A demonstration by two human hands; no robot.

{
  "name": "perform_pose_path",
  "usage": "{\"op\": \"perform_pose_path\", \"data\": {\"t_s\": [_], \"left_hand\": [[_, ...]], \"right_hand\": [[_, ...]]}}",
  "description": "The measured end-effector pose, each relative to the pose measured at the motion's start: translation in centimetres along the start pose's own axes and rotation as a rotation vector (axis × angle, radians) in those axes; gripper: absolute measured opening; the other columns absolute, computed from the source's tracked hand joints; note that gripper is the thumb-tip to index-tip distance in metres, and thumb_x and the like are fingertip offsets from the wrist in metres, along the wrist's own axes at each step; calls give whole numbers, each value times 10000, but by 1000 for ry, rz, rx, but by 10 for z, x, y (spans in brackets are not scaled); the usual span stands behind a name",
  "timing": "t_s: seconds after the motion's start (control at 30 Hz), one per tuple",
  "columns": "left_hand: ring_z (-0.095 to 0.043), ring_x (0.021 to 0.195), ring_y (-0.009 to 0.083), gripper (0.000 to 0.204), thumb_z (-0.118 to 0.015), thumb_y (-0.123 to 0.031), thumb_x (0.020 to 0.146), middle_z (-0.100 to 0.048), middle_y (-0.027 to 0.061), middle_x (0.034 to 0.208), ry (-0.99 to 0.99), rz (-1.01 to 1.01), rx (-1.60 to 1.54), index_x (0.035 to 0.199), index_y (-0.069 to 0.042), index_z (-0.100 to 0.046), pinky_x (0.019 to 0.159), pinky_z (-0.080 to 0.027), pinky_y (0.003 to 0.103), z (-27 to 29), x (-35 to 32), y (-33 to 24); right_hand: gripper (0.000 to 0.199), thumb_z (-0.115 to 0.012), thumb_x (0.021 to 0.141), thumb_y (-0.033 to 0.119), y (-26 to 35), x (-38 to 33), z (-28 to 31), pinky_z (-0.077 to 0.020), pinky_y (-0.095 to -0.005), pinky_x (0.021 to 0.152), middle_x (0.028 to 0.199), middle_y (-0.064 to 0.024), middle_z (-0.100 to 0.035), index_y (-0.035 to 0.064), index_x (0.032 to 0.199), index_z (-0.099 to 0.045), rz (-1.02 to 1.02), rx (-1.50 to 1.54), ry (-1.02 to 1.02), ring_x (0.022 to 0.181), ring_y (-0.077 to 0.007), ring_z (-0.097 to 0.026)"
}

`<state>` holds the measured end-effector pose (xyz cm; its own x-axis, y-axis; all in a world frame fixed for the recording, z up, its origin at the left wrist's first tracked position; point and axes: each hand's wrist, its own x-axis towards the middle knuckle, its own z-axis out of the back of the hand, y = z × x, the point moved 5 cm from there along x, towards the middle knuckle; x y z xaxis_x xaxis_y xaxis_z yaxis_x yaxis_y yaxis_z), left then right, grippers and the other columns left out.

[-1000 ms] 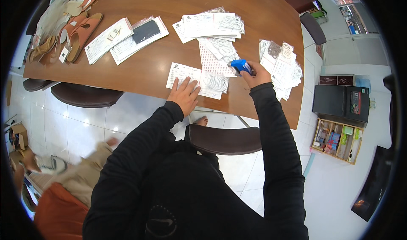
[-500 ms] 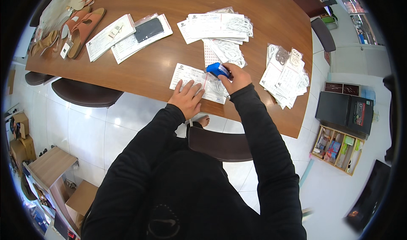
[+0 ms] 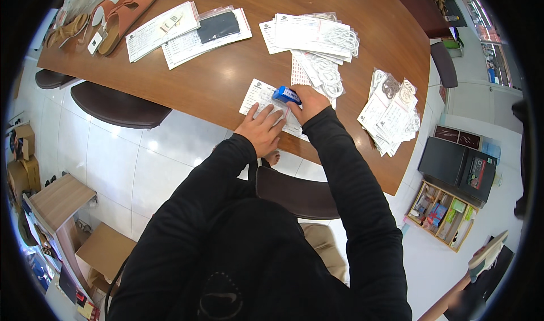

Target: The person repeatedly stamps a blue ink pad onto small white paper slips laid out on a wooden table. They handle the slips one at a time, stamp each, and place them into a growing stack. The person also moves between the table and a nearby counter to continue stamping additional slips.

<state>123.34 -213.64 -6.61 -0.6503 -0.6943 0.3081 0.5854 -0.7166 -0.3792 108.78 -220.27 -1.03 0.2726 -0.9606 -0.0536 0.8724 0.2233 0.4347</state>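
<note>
Pressing down now at the centre of the frame, the right hand point(image 3: 306, 102) has come back from the packets on the right, where it hovered a second ago, and closes around a small blue plastic stamper point(image 3: 286, 95) set on a white printed slip point(image 3: 262, 96). The left hand point(image 3: 262, 129) has stayed flat, fingers spread, pinning that slip to the glossy brown wooden table point(image 3: 226, 60). The stamper sits just above the left fingertips, touching the paper. Clear packets of white cord point(image 3: 391, 110) lie further right.
</note>
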Motion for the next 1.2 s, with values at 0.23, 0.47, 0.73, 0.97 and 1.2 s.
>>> {"op": "perform_pose_path", "data": {"t_s": [0.23,0.47,0.73,0.97,1.2], "left_hand": [[-478,1276,293,461,-676,-272,798,-547,81,1301,-21,-3,7,1222,-101,-616,1092,-316,531,1,1,-1],[-493,1262,299,433,-686,-281,776,-572,83,1281,-40,-8,17,1169,-103,-656,1073,-330,550,1,0,-1],[-469,1278,297,470,-671,-259,803,-549,84,1290,1,3,1,1242,-106,-608,1086,-315,545,-2,0,0],[-449,1294,305,540,-703,-280,786,-521,99,1338,37,2,-53,1281,-103,-583,1086,-311,546,4,1,1],[-335,1404,327,991,-843,-452,638,-385,140,1504,348,35,33,1446,-75,-412,1122,-254,556,24,40,51]], "right_hand": [[347,-744,815,184,-1,0,-1,-541,-389,788,1042,-139,-676,72,1125,-634,-3,-70,40,919,-330,-668],[351,-742,818,182,1,-2,-1,-542,-392,781,1047,-145,-674,72,1131,-626,-12,-65,27,911,-329,-670],[303,-724,823,150,0,-6,-23,-540,-416,772,994,-151,-661,78,1095,-610,-127,-87,43,905,-352,-661],[378,-784,785,190,-18,-24,19,-563,-369,776,991,-175,-696,38,1104,-651,-137,132,-265,904,-311,-705],[423,-762,852,149,-156,-168,37,-577,-293,628,1003,-137,-695,-46,1180,-580,-862,897,-612,790,-191,-702]]}}
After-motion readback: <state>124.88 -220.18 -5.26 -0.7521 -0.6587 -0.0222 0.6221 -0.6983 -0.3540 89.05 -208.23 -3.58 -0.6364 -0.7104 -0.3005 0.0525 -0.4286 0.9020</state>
